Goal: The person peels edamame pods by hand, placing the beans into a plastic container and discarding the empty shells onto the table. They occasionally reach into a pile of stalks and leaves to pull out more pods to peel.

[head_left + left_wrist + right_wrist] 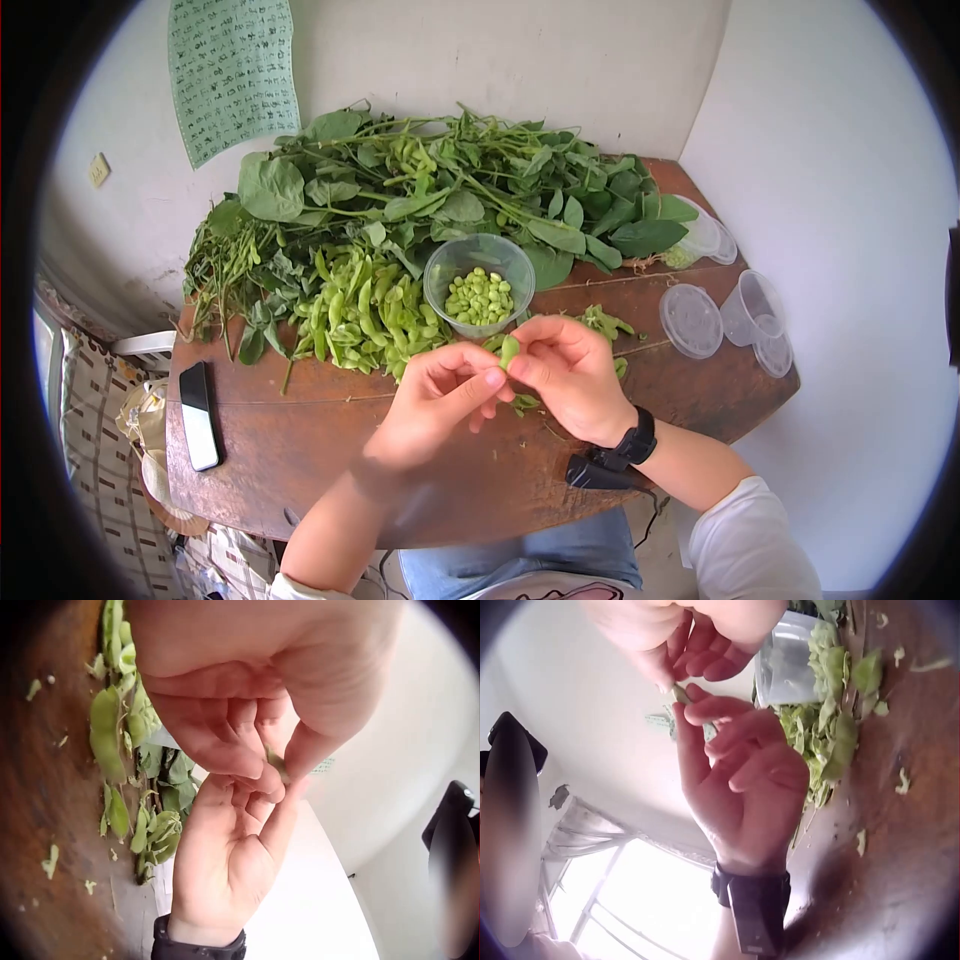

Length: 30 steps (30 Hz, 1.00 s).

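Note:
Thumb and fingertips of my left hand (435, 400) and right hand (572, 378) meet over the table's front half, pinching a green soybean pod (509, 350) between them. In the left wrist view the same pod (277, 763) shows as a small green piece at the fingertips, partly hidden. Just beyond the hands stands a clear plastic tub (436, 268) with shelled green beans (480, 297) inside. A heap of plump pods (365, 310) lies left of the tub. Loose pods (605, 322) and bits of shell lie near the right hand.
Leafy bean stalks (430, 185) are piled along the back wall. A phone (199, 415) lies at the left edge of the wooden table (290, 450). Clear lids (691, 321) and a tipped plastic cup (745, 305) sit at the right. A black device (600, 470) rests near the front edge.

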Each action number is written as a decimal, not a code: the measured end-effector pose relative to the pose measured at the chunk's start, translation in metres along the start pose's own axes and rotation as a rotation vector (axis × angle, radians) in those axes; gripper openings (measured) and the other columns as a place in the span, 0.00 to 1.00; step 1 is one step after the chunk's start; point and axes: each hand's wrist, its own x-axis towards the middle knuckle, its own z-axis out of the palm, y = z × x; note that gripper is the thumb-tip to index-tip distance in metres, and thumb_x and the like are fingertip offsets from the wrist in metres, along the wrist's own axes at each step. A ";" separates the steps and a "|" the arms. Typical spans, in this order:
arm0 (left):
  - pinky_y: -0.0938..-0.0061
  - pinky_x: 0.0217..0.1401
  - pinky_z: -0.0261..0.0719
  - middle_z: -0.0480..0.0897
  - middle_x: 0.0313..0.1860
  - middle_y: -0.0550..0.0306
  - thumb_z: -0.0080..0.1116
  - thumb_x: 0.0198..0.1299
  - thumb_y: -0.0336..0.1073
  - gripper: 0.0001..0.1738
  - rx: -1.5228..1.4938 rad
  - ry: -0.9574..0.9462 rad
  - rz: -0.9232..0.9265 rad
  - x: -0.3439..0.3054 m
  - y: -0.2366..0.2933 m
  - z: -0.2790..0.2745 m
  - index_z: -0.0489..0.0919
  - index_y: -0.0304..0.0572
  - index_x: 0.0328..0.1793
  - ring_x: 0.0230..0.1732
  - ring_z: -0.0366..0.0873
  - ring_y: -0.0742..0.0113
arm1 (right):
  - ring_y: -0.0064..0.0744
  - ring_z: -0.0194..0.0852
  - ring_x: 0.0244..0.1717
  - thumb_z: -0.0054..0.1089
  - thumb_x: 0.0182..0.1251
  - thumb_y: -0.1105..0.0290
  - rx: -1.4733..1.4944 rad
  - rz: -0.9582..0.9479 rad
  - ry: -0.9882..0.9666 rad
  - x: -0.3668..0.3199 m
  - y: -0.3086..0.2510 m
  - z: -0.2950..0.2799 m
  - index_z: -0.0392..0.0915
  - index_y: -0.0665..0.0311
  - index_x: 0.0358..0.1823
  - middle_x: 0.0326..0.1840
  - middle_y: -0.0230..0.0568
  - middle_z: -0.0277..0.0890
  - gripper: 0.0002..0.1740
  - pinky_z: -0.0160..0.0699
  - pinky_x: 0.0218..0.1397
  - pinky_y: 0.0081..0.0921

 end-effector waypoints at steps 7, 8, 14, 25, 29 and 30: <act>0.84 0.28 0.74 0.83 0.33 0.59 0.60 0.68 0.36 0.08 -0.036 -0.014 -0.121 0.003 -0.001 -0.002 0.80 0.40 0.45 0.29 0.77 0.77 | 0.25 0.79 0.49 0.61 0.68 0.79 -0.109 0.119 0.008 0.008 -0.016 -0.004 0.75 0.73 0.54 0.48 0.40 0.79 0.15 0.80 0.53 0.22; 0.84 0.28 0.74 0.84 0.34 0.59 0.60 0.68 0.37 0.09 -0.027 -0.028 -0.153 0.003 -0.001 -0.002 0.81 0.40 0.47 0.30 0.77 0.77 | 0.23 0.78 0.47 0.61 0.68 0.78 -0.115 0.150 0.013 0.008 -0.016 -0.004 0.74 0.74 0.55 0.47 0.38 0.79 0.16 0.79 0.52 0.21; 0.84 0.30 0.73 0.83 0.33 0.62 0.63 0.66 0.41 0.14 0.082 0.002 -0.164 0.001 0.004 -0.001 0.83 0.38 0.49 0.32 0.75 0.79 | 0.17 0.72 0.42 0.65 0.65 0.78 -0.325 0.066 -0.083 0.013 -0.017 -0.009 0.79 0.72 0.52 0.42 0.31 0.75 0.15 0.74 0.46 0.16; 0.83 0.29 0.72 0.81 0.32 0.63 0.59 0.69 0.41 0.11 -0.165 -0.083 -0.189 0.002 -0.001 -0.007 0.81 0.41 0.44 0.31 0.74 0.79 | 0.25 0.78 0.44 0.65 0.62 0.83 -0.074 0.097 -0.149 0.013 -0.015 -0.011 0.81 0.71 0.47 0.45 0.37 0.76 0.12 0.79 0.48 0.21; 0.83 0.30 0.71 0.81 0.32 0.63 0.57 0.70 0.41 0.11 -0.174 -0.113 -0.229 0.001 0.003 -0.004 0.80 0.42 0.45 0.31 0.74 0.79 | 0.30 0.80 0.43 0.65 0.60 0.86 -0.060 0.097 -0.194 0.013 -0.015 -0.008 0.81 0.71 0.45 0.46 0.42 0.74 0.12 0.82 0.48 0.24; 0.83 0.30 0.71 0.81 0.32 0.63 0.57 0.70 0.41 0.11 -0.174 -0.115 -0.228 0.001 0.004 -0.004 0.80 0.42 0.45 0.31 0.74 0.79 | 0.30 0.80 0.43 0.65 0.60 0.86 -0.062 0.097 -0.193 0.013 -0.016 -0.008 0.81 0.71 0.45 0.46 0.42 0.74 0.12 0.82 0.48 0.24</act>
